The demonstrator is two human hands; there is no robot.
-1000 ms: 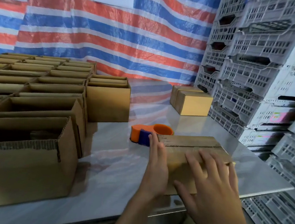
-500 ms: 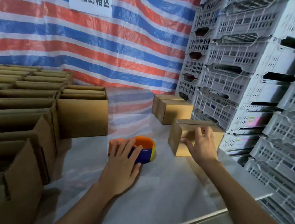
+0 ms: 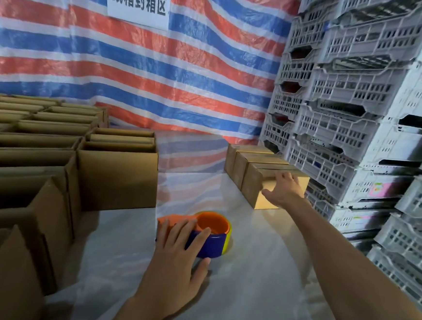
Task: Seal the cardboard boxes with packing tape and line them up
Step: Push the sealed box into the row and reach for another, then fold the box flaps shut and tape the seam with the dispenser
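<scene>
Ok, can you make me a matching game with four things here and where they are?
Things:
1. tape dispenser
2. nearest sealed box
3. open boxes
4. plastic crates

Places:
A. stacked up on the right
B. under the left hand
C. on the left, tops open
D. touched by the right hand

Pairs: 1-B, 2-D, 3-C, 4-A

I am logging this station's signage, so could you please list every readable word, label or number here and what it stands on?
"纸箱封箱区": on the white sign hung on the striped tarp.
Coloured labels on the white crates: too blurred to read.
The cardboard boxes and the tape dispenser: no text visible.
</scene>
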